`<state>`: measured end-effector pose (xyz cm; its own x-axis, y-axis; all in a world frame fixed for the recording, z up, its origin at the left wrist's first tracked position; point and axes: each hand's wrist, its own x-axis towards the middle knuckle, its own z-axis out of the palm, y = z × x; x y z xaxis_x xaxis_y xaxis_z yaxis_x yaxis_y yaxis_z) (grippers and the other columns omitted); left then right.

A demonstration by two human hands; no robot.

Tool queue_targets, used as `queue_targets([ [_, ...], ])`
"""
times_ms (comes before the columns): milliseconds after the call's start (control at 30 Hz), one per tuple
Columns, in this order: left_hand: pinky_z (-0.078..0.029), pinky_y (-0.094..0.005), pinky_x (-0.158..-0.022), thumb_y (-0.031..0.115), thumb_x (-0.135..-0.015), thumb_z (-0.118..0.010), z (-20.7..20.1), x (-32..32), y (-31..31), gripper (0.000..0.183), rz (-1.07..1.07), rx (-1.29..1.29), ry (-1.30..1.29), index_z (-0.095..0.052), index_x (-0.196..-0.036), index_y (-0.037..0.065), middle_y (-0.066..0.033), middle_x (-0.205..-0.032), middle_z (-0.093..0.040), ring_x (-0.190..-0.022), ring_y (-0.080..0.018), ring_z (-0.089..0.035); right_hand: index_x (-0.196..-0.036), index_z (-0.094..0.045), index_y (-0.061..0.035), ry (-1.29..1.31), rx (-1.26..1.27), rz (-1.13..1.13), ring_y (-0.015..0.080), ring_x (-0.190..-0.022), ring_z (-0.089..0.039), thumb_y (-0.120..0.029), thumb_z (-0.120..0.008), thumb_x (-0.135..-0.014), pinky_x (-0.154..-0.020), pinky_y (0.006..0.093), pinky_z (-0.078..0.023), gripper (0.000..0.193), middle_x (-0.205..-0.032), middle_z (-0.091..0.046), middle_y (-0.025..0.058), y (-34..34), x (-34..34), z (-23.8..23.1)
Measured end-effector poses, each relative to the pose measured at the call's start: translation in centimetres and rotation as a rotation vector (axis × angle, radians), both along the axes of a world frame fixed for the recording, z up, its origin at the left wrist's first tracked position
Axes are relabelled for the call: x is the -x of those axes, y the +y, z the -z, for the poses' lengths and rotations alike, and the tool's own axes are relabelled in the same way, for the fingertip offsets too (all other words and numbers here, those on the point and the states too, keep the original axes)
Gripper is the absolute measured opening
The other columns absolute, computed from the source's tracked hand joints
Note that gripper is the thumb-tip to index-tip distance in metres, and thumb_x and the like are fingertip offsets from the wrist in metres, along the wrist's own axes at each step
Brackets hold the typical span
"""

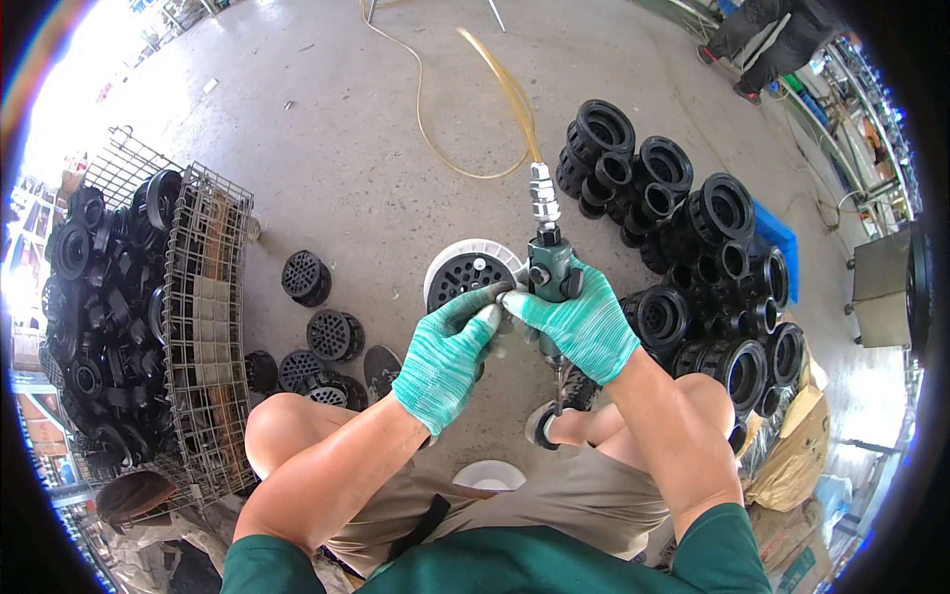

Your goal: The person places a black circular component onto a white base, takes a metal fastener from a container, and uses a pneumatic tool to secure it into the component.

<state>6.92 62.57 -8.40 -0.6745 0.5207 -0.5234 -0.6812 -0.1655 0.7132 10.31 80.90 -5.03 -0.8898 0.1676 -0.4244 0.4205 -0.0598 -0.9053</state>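
Green-white knit gloves on both hands, working over bare knees, seated above a concrete floor (327,168). Right hand (584,327) is clamped around the body of a dark green pneumatic hand tool (552,269); tool's long axis runs near-to-far, steel hose coupling (543,198) at the far end, yellowish air hose (500,84) trailing away across the floor. Left hand (445,356) sits just left of the tool, fingers curled together, fingertips touching the near-right rim of a round perforated black disc with a white rim (467,272). Can't tell whether it's pinching the disc or just steadying it. Disc lies just left of the tool body, far side of both hands; left hand is the nearer one to it. Tool's working tip is hidden under the right palm. Left: wire basket (203,297) full of black parts, a few loose perforated discs (332,332) on the floor beside it. Right: stacked black flanged fittings (693,247).
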Motion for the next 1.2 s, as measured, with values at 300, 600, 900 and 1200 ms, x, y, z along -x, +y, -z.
queue_targets([
  [300, -0.052, -0.0239, -0.067, 0.015, -0.099, -0.068, -0.9, 0.3, -0.5, 0.037, 0.040, -0.015, 0.077, -0.062, -0.132, -0.001, -0.0077, -0.099, -0.068, -0.080, -0.0124, -0.062, -0.100, -0.067, -0.0042, -0.031, 0.089, -0.017, 0.0074, -0.070, -0.064, -0.013, -0.081, -0.086, -0.062, 0.0251, -0.056, 0.022, -0.082, -0.069, 0.0020, 0.1, -0.1, -0.7],
  [600, -0.046, -0.0222, -0.058, 0.011, -0.096, -0.071, -0.5, 0.3, -0.4, 0.029, -0.059, -0.077, -0.003, -0.064, -0.121, -0.001, -0.0099, -0.094, -0.066, -0.074, -0.0119, -0.059, -0.105, -0.067, -0.0034, -0.006, 0.156, -0.018, 0.0082, -0.072, -0.065, -0.015, -0.081, -0.087, -0.063, 0.0251, -0.056, 0.025, -0.086, -0.069, 0.0020, 0.1, -0.3, -0.1],
  [900, -0.039, -0.0199, -0.054, 0.018, -0.097, -0.070, -0.5, 0.0, -0.7, 0.027, 0.008, -0.110, -0.061, -0.062, -0.117, 0.001, -0.0057, -0.093, -0.065, -0.066, -0.0059, -0.048, -0.117, -0.066, -0.0042, -0.013, 0.201, -0.007, 0.0080, -0.082, -0.065, -0.016, -0.080, -0.088, -0.071, 0.0259, -0.057, 0.034, -0.095, -0.069, 0.0011, -0.2, -0.5, 0.7],
  [1200, -0.032, -0.0185, -0.050, 0.020, -0.095, -0.072, -1.3, 0.3, -0.7, 0.025, 0.088, 0.137, 0.140, -0.064, -0.113, 0.004, 0.0036, -0.078, -0.057, -0.057, -0.0025, -0.042, -0.105, -0.064, -0.0053, 0.075, 0.263, 0.119, 0.0087, -0.069, -0.063, -0.012, -0.079, -0.086, -0.059, 0.0264, -0.054, 0.025, -0.086, -0.068, 0.0010, 0.3, -0.4, 1.2],
])
